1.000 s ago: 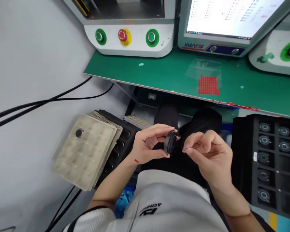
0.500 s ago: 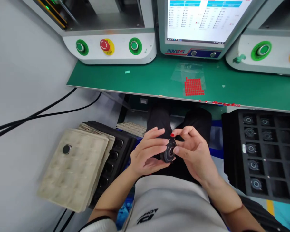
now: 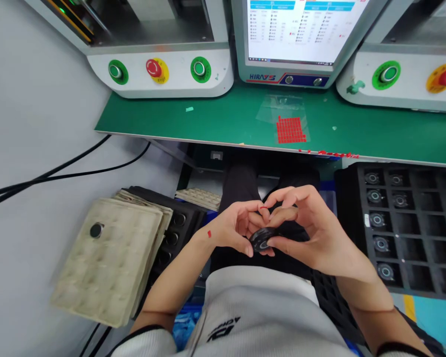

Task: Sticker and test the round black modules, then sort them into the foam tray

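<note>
Above my lap I hold a round black watch case (image 3: 261, 240), tilted, with its dark face partly visible. My right hand (image 3: 312, 230) pinches its right side, the thumb on the face and the other fingers bent behind and above. My left hand (image 3: 235, 225) is closed about its left edge, the thumb at the rim and some fingers hidden behind. A small red sticker (image 3: 263, 207) shows where the two index fingertips meet. Another red sticker (image 3: 209, 233) clings to my left wrist.
A sheet of red stickers (image 3: 291, 130) lies on the green bench (image 3: 223, 116), with loose ones along its edge. Left stand stacked beige trays (image 3: 115, 267) bearing one round black part (image 3: 96, 230). A black compartment tray (image 3: 418, 233) with several watch cases stands right. Machines and a monitor (image 3: 290, 37) line the back.
The watch case has tipped to a flatter angle. My left fingers have shifted from across its face to behind it, and its wrist has turned, showing the sticker there. The view has shifted slightly.
</note>
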Available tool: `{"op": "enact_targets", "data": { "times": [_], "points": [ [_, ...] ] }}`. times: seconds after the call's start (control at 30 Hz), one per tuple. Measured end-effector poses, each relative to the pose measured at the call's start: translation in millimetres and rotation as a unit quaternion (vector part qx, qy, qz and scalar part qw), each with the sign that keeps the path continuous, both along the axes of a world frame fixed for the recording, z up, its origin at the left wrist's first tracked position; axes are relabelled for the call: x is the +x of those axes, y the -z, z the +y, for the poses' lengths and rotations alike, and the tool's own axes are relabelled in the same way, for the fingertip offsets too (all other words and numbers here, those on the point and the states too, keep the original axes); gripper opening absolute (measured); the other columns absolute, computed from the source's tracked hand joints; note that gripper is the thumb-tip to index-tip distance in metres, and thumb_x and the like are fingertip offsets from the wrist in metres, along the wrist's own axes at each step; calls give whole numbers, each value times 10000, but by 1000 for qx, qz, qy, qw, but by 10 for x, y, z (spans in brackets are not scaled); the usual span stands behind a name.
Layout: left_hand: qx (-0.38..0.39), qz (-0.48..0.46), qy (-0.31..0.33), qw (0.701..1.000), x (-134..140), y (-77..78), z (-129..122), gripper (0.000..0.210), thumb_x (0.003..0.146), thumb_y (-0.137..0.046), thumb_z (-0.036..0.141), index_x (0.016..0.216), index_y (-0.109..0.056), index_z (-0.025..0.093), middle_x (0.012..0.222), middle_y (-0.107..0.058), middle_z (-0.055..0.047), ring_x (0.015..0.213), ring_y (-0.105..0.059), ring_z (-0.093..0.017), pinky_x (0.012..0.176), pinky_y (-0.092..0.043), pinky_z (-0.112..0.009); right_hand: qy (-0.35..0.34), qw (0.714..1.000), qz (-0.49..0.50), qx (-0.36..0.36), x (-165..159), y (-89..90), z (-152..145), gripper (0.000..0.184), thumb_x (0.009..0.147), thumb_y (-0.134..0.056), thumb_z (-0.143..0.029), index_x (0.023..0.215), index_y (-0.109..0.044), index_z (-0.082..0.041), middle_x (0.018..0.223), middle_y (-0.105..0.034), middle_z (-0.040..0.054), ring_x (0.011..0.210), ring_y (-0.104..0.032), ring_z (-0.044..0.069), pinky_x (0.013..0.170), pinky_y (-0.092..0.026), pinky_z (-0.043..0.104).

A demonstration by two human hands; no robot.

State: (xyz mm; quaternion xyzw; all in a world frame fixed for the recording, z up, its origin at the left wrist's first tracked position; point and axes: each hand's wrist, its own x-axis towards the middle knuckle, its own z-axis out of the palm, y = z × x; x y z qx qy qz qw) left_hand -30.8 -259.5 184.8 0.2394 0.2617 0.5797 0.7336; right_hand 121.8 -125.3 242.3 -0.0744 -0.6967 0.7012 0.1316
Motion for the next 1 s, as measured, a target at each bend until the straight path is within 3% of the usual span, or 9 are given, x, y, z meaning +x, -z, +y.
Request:
{"op": "enact_targets", "data": {
  "times": [0.07,0.13,0.2,0.27,0.37,0.53,0.83,1.0],
  "points": [
    [11,33,-38,999,40,-34,14,645,462,-971,201,985,-594,184,923,-769,-75,796,-769,-269,699,-639,-303,22,1000,13,10,-2,-34,11,452,768,-745,-52,1071,-500,-279,1160,-664,36,1002,-700,177,776,-637,320],
    [18,90,-118,989,89,-106,24,656,454,-974,198,995,-603,186,983,-767,-88,845,-768,-268,711,-641,-278,119,991,52,18,-2,-53,-13,396,752,-745,-33,1012,-546,-257,1151,-681,41,995,-705,186,798,-633,342],
    [38,169,-204,963,138,-196,28,664,487,-964,189,1058,-627,199,1026,-760,-92,904,-761,-264,768,-644,-281,243,965,97,22,12,-54,-68,345,744,-733,-3,932,-568,-241,1027,-710,22,894,-711,168,775,-629,336],
    [60,256,-269,927,180,-283,28,666,533,-946,179,1133,-660,219,1031,-754,-82,925,-757,-245,819,-641,-280,307,946,107,4,36,-46,-137,321,740,-724,14,856,-557,-234,854,-705,-10,768,-692,142,704,-619,300],
    [82,353,-325,874,221,-374,27,664,549,-936,170,1167,-705,246,1020,-728,-52,883,-756,-197,827,-636,-244,267,957,81,-80,61,-31,-226,305,748,-718,0,787,-520,-230,745,-677,-33,683,-662,123,636,-597,260],
    [104,436,-351,822,245,-403,20,669,577,-927,205,1204,-701,265,1021,-710,-45,867,-742,-179,773,-646,-250,192,957,63,-207,29,-4,-278,309,762,-728,-26,768,-496,-229,729,-673,-43,675,-640,114,633,-585,258],
    [152,545,-386,729,221,-373,6,633,622,-911,237,1216,-692,246,1056,-754,-64,869,-733,-173,811,-614,-273,172,953,66,-242,15,16,-270,300,780,-720,-18,762,-501,-222,727,-667,-52,643,-639,107,610,-588,247],
    [172,564,-391,707,201,-374,17,601,668,-888,250,1231,-680,242,1087,-752,-70,891,-738,-172,824,-616,-267,171,943,58,-278,16,9,-271,294,776,-736,-15,773,-524,-218,729,-668,-51,669,-642,105,614,-590,233]
  ]
}}
